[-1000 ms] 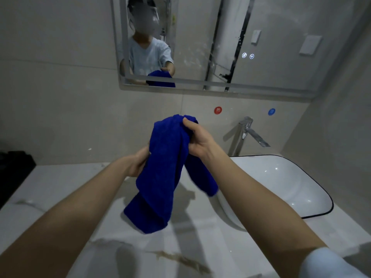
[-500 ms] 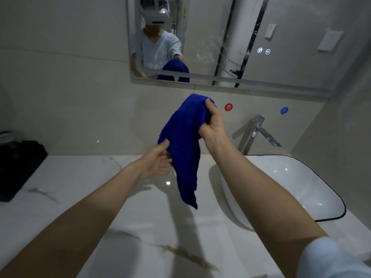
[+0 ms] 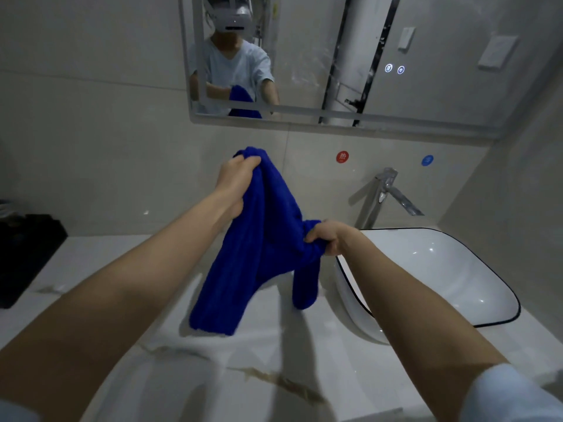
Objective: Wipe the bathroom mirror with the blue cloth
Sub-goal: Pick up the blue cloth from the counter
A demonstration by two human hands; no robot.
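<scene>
A deep blue cloth [image 3: 259,257] hangs between both my hands above the marble counter. My left hand [image 3: 236,178] grips its top end, raised toward the wall. Lower and to the right, my right hand [image 3: 330,239] clutches a bunched part of the cloth near the basin's left rim. Two loose ends dangle down. The bathroom mirror [image 3: 335,56] is mounted on the wall above, well clear of the cloth, and reflects a person holding the cloth.
A white basin with a black rim [image 3: 441,269] sits on the counter [image 3: 259,376] at the right, a chrome tap [image 3: 387,190] behind it. Red [image 3: 342,157] and blue [image 3: 427,160] stickers mark the wall. A dark object [image 3: 24,257] lies at the far left.
My left hand has taken the cloth's top end and risen. My right hand let go of the top, dropped lower and now grips another part, spreading the cloth.
</scene>
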